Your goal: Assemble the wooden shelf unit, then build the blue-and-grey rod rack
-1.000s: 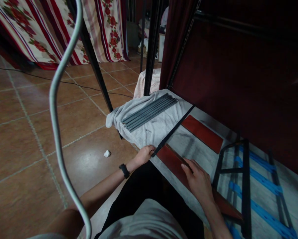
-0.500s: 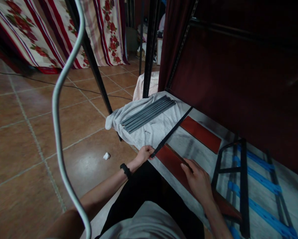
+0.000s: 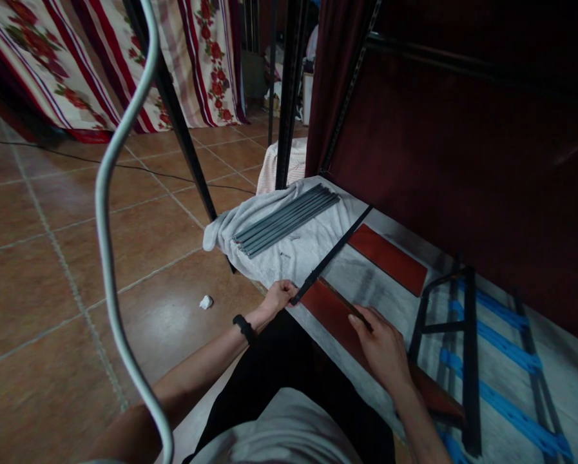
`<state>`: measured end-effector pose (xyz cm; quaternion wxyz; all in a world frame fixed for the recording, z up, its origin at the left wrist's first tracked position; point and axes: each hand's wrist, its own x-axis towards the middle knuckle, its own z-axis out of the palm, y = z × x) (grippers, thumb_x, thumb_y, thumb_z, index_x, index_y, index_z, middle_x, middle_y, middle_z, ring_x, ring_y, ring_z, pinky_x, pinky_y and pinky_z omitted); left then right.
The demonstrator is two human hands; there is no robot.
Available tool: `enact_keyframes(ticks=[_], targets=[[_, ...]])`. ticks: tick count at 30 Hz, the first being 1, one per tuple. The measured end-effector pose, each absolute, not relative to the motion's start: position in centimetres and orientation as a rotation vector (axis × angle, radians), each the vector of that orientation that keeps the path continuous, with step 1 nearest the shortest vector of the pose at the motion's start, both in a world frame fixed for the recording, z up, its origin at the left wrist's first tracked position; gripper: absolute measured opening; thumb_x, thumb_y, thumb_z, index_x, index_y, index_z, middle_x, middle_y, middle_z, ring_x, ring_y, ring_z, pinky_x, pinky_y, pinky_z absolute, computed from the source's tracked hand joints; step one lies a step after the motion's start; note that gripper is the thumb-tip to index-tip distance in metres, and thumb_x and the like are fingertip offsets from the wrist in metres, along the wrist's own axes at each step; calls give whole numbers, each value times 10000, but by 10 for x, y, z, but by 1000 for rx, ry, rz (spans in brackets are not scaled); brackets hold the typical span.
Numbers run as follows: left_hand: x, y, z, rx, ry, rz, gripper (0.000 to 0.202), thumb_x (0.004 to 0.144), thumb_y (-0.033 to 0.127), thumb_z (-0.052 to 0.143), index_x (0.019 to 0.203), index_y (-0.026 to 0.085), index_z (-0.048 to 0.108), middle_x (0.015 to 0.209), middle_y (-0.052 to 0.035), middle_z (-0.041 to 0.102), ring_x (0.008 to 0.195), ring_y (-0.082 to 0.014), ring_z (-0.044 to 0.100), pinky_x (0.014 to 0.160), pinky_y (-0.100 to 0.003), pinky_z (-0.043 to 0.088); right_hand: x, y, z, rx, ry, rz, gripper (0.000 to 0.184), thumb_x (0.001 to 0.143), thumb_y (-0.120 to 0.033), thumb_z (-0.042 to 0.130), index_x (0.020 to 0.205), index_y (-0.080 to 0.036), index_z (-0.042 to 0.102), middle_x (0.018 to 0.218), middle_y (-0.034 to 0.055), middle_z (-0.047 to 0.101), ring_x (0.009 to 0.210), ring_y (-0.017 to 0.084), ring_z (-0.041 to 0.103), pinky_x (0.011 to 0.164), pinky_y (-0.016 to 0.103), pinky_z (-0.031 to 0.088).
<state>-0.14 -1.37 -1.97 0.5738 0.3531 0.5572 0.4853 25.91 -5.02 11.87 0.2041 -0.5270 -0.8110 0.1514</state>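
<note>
A: Head view. Landmark item?
B: Near red board [image 3: 336, 322], one, brown along its far edge; all places are reckoned from it. It lies by the near edge of the pale surface [image 3: 361, 274].
A: Right grip [image 3: 383, 345]?
B: Closed over the board's far edge, about mid-length, thumb on the near side.
A: Left grip [image 3: 279, 296]?
B: Just off the board's left end, fingertips pinching the near tip of the black bar [image 3: 333, 254]. Black wristband [image 3: 245, 328] on that wrist.
A: The bar's position?
B: Crosswise at the board's left end, running away from it toward the dark red panel [image 3: 443, 154]. Whether bar and board touch, cannot tell.
A: Beyond the board?
B: Far red board [image 3: 388, 258], one, roughly parallel, lying apart from it.
A: Past its left end?
B: Grey towel [image 3: 260, 267], one; on it, grey rods [image 3: 286, 220], one bundle, side by side, and small metal pieces [image 3: 285, 255], too small to identify.
A: At its right end?
B: Black frame [image 3: 471, 361], one; blue strips [image 3: 508, 348], several, to the right.
A: Left of it, lower down?
B: White crumpled scrap [image 3: 205, 301], one, on the tiled floor [image 3: 148, 270].
</note>
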Motion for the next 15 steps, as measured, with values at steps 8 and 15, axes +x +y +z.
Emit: enact_keyframes(ticks=[8,15], targets=[[-1,-16,-21,769,1309,1140,153,724,265,698,719,136,615,572,-17,629,509,-117,587,514,-211,440,259,-51,120,-1494,-2263,440,316,997,-387,437,1162,-236,659,1098,42,731,991,200,694,864,330,517],[-3,-12,-22,756,1310,1105,133,673,205,689,616,134,593,534,-20,608,476,-118,572,493,-213,434,258,-51,120,-1467,-2266,435,292,997,-366,434,1128,-255,669,1084,36,731,960,189,700,821,310,522]])
